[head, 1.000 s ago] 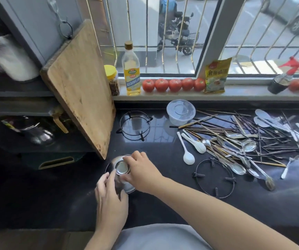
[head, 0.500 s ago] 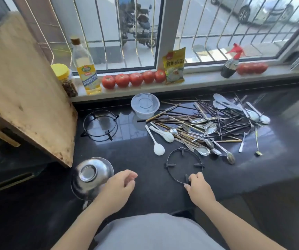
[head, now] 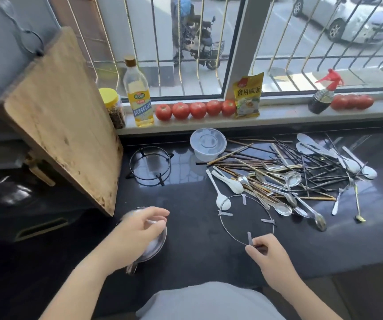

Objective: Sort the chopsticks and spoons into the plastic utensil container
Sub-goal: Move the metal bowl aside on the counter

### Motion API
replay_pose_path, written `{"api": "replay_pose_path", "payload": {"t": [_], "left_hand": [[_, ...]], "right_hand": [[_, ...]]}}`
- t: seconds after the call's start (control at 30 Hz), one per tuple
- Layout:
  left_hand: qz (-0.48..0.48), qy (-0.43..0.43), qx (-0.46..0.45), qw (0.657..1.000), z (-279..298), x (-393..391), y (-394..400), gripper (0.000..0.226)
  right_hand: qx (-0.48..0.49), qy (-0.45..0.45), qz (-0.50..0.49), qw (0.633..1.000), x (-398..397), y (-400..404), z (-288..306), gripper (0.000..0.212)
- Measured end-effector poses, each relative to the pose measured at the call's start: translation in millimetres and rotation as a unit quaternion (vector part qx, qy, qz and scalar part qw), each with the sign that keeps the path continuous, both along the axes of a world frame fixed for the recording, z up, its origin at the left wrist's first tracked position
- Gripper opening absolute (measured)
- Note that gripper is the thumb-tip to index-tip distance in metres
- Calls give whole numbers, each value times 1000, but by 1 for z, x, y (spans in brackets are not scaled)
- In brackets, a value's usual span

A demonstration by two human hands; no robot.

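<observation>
A clear round plastic container [head: 207, 144] stands at the back of the dark counter, below the window sill. To its right lies a tangled pile of chopsticks [head: 250, 166] and metal spoons [head: 293, 179]. Two white spoons [head: 222, 197] lie at the pile's left edge. My left hand [head: 137, 234] curls over an upturned steel bowl [head: 155, 247] at the front left and grips it; the bowl looks blurred. My right hand [head: 271, 257] pinches the near rim of a wire ring stand [head: 247, 219] in front of the pile.
A second wire stand [head: 150, 166] sits left of the container. A wooden cutting board [head: 63, 121] leans at the left. On the sill stand an oil bottle [head: 139, 95], a jar [head: 114, 107], tomatoes [head: 195, 109], a yellow packet [head: 247, 95] and a spray bottle [head: 322, 98].
My left hand has moved from beside the steel bowl onto it. My right hand left the bowl a second ago and now pinches the wire ring's near rim.
</observation>
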State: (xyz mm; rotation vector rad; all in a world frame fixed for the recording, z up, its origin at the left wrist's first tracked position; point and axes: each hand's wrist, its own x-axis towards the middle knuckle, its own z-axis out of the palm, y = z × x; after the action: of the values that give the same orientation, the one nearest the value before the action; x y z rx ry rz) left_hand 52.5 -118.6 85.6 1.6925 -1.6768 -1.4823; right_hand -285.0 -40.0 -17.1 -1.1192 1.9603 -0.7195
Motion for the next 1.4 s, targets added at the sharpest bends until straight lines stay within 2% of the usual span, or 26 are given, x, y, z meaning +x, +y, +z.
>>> {"api": "replay_pose_path", "payload": {"t": [0.1,0.23,0.37,0.47,0.67,0.8,0.93,1.07,1.4], "left_hand": [[60,25,-38,997,8,6,-13,22],[63,5,-61,996,-1,2,-34,29],[85,-40,-63,994,-26,4,-72,47],[127,-52,-51,989,-51,16,-102,42],[176,-120,-42,976,-98,24,-159,22],[250,-161,-68,952,-111,25,-197,13],[280,-226,-89,929,-118,25,-220,21],[272,-251,-69,926,-133,24,-226,26],[259,-230,-54,936,-153,33,-225,29]], "right_hand": [[-31,4,85,996,29,-29,26,15],[-61,13,210,976,68,-81,44,13],[-80,41,292,952,101,-137,39,14],[-53,64,327,941,114,-175,22,12],[-5,105,354,929,140,-238,-14,10],[-7,120,372,920,165,-287,-28,12],[-30,137,349,926,186,-318,-47,12],[-46,168,343,923,197,-318,-65,18],[-107,227,352,902,202,-301,-71,22]]}}
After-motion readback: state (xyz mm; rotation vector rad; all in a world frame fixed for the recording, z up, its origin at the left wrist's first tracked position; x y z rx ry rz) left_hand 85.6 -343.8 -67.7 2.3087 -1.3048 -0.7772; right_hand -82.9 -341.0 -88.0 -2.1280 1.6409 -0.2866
